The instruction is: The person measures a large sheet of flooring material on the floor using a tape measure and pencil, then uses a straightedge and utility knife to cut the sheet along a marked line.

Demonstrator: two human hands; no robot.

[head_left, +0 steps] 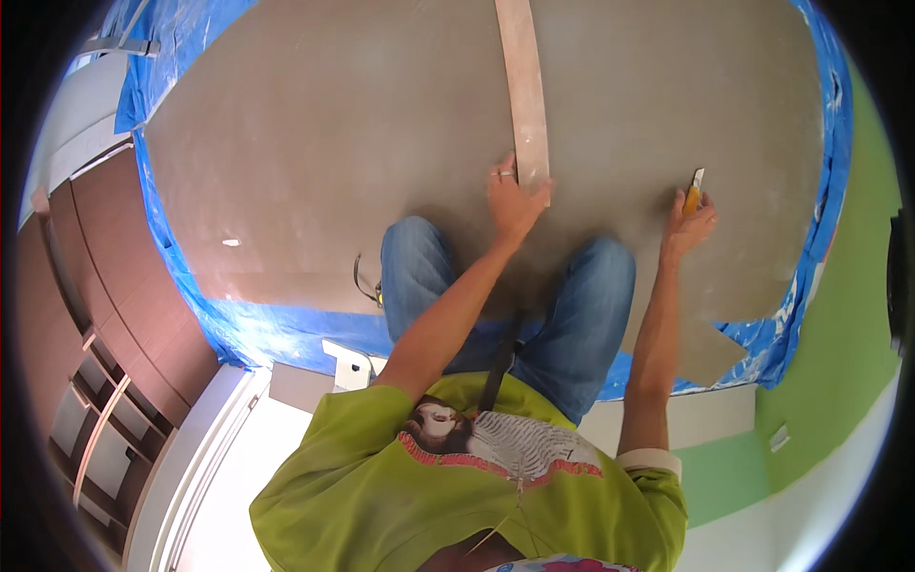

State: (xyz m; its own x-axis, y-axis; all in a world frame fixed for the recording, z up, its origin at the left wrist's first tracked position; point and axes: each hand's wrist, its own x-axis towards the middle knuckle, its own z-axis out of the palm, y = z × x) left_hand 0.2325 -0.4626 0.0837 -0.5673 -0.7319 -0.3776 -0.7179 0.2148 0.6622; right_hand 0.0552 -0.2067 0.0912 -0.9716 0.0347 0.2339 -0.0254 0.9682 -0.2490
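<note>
A long, pale wooden strip (527, 95) lies on the brown sheet (334, 133) that covers the floor, running away from me. My left hand (516, 205) grips its near end, thumb on the right edge and fingers on the left. Off to the right, my right hand (688, 229) is closed around a utility knife (694, 196) with a yellow-orange handle. Its blade is out and points away from me, apart from the strip. Both hands are just beyond my bent knees.
Blue plastic sheeting (286, 319) borders the brown sheet. Beside my left knee lies a dark curved object (359, 277), its kind unclear. A small white scrap (231, 242) is further left. Brown shelving (119, 315) stands at left, a green wall (829, 315) at right.
</note>
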